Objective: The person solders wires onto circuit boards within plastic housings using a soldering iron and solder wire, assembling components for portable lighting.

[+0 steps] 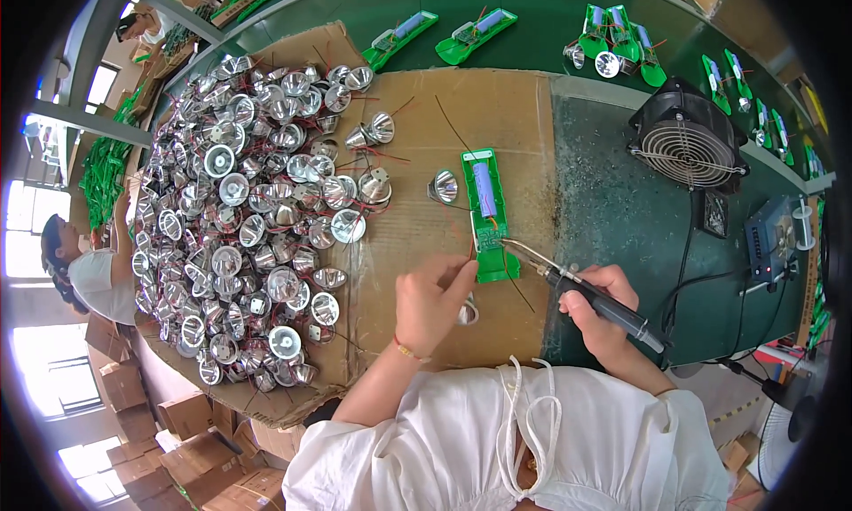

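Note:
A green flashlight housing (510,267) lies open in front of me, with a purple cylindrical battery (484,190) and a circuit board (491,238) inside. My right hand (600,332) grips a black-handled soldering iron (635,324), its bent metal tip at the board. Beside the housing's lower left edge, my left hand (424,308) is closed, thumb and fingertips together near a thin red wire. What they pinch is too small to make out. One silver reflector cup (444,187) rests left of the housing; another reflector cup (469,312) is partly hidden by my left hand.
A large heap of wired reflector cups (284,285) covers the cardboard (399,236) on the left. To the right stand a black fan (688,142) and a blue soldering station (770,240) with cables. Several green housings (479,36) line the far side. Another person (98,271) works at far left.

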`<state>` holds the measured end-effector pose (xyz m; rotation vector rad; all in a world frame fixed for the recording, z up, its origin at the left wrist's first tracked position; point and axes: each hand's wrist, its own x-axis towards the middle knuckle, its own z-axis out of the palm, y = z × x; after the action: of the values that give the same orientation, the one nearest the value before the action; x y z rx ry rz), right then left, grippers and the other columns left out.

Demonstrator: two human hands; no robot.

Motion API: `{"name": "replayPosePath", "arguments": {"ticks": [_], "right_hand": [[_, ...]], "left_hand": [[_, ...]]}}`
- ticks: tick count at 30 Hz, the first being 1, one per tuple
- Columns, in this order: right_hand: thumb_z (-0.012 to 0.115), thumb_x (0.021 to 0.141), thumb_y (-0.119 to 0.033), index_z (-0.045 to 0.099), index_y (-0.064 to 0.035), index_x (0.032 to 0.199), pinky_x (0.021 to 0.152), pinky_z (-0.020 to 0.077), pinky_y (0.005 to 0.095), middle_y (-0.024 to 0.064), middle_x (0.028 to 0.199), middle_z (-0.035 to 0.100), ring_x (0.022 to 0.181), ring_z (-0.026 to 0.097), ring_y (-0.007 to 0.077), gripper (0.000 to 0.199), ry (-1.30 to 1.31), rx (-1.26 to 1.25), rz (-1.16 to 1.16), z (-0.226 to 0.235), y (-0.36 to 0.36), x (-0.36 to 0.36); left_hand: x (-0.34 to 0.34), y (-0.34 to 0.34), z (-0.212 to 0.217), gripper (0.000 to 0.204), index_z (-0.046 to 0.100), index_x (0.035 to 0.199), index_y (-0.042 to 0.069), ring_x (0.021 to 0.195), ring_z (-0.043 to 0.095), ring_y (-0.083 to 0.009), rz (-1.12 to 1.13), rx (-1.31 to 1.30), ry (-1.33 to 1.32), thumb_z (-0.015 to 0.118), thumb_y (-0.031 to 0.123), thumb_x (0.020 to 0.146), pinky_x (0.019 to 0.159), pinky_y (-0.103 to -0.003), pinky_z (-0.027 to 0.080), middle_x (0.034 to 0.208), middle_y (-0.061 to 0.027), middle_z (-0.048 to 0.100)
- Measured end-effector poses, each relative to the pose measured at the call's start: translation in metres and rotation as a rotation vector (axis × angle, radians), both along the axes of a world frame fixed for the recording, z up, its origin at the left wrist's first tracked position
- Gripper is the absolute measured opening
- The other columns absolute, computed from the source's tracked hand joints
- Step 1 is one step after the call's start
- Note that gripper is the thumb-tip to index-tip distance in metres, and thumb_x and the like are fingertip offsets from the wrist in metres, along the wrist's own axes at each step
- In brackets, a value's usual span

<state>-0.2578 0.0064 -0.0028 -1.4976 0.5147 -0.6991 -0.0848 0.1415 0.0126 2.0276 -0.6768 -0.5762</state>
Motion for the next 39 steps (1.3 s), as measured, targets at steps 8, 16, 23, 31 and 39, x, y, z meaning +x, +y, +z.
{"name": "replayPosePath", "arguments": {"ticks": [8,16,23,31,39], "right_hand": [[0.065,0.078,-0.009,0.051,0.0011,0.087,0.053,0.0468,0.0224,0.0083,0.069,0.061,0.058,0.058,0.0092,0.020,0.025,0.030,-0.051,-0.004,0.001,0.002],[0.059,0.081,-0.008,0.045,-0.0001,0.084,0.045,0.0437,0.0222,0.0101,0.063,0.057,0.049,0.053,0.0109,0.016,0.079,0.102,-0.069,-0.003,0.003,0.011],[0.062,0.081,-0.005,0.049,0.0010,0.083,0.049,0.0477,0.0227,0.0094,0.066,0.059,0.056,0.057,0.0099,0.015,0.044,0.236,-0.083,0.000,0.002,0.015],[0.061,0.082,-0.005,0.048,0.0006,0.083,0.049,0.0478,0.0228,0.0095,0.066,0.059,0.055,0.057,0.0105,0.014,0.085,0.231,-0.056,-0.002,0.002,0.018],[0.058,0.082,-0.006,0.045,-0.0011,0.086,0.045,0.0449,0.0220,0.0095,0.064,0.057,0.050,0.054,0.0112,0.014,0.032,0.219,-0.131,0.001,0.003,0.011]], "left_hand": [[-0.002,-0.004,-0.008,0.013,0.064,0.079,-0.001,0.058,0.058,-0.0123,0.006,-0.176,0.049,0.064,0.012,0.081,0.052,-0.024,0.046,0.077,-0.0080,0.061],[-0.004,-0.007,-0.011,0.010,0.063,0.075,-0.001,0.063,0.057,-0.0147,-0.031,-0.130,-0.036,0.066,0.009,0.078,0.053,-0.026,0.045,0.083,-0.0086,0.059],[-0.003,-0.007,-0.019,0.010,0.062,0.075,0.000,0.064,0.057,-0.0175,-0.027,-0.156,-0.084,0.066,0.009,0.076,0.053,-0.027,0.044,0.083,-0.0093,0.059],[-0.004,-0.010,-0.014,0.011,0.061,0.073,-0.001,0.058,0.056,-0.0136,-0.007,-0.151,-0.055,0.065,0.007,0.078,0.049,-0.025,0.043,0.081,-0.0087,0.057],[-0.004,-0.009,-0.016,0.010,0.061,0.072,-0.001,0.060,0.056,-0.0152,-0.007,-0.146,-0.075,0.065,0.007,0.077,0.049,-0.025,0.043,0.081,-0.0087,0.058]]}}
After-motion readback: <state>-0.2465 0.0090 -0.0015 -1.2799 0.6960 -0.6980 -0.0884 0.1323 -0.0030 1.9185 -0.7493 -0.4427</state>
